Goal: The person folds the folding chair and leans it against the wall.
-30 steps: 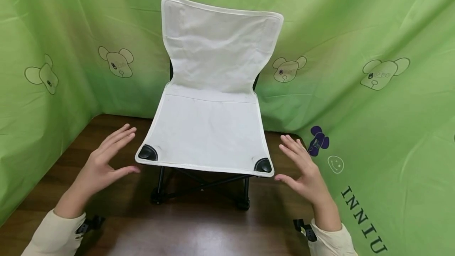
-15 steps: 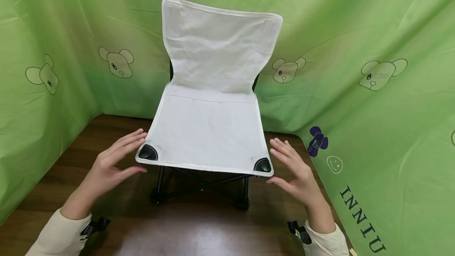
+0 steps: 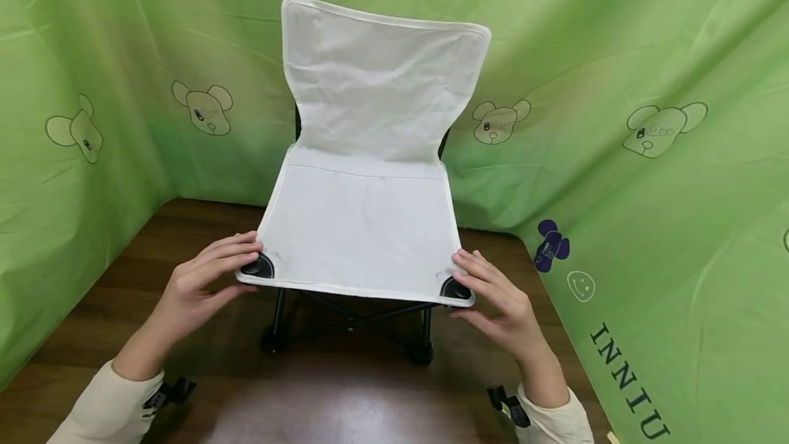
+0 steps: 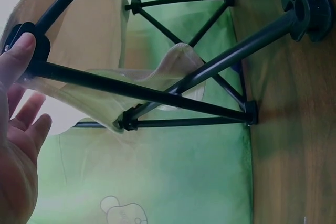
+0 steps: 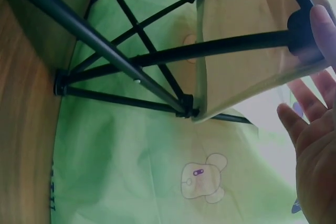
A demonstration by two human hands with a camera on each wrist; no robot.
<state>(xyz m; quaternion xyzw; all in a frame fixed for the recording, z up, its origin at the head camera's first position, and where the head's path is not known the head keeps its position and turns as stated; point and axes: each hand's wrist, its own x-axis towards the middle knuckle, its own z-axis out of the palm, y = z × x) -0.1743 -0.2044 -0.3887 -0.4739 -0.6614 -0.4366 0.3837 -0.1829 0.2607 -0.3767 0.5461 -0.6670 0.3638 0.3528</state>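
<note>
A folding chair [image 3: 364, 225] with white fabric and a black tube frame stands unfolded, backrest to the rear. My left hand [image 3: 194, 290] grips the front left corner of the seat, fingers on top by the black corner patch [image 3: 264, 267] and thumb below. In the left wrist view the left thumb [image 4: 22, 51] lies against the dark joint under that corner. My right hand [image 3: 502, 303] grips the front right corner in the same way. The right thumb [image 5: 321, 27] shows at the joint there in the right wrist view. Crossed black tubes [image 4: 157, 97] run beneath the seat.
The chair's feet [image 3: 422, 353] stand on a dark wooden tabletop [image 3: 345, 403]. Green curtains [image 3: 678, 225] printed with bear heads hang behind and at both sides, the right one close to my right arm. Each wrist carries a black strap mount [image 3: 169, 392].
Both hands have moved inward from beside the chair onto the front corners of the seat, closing fingers and thumbs around them. The chair stays in place.
</note>
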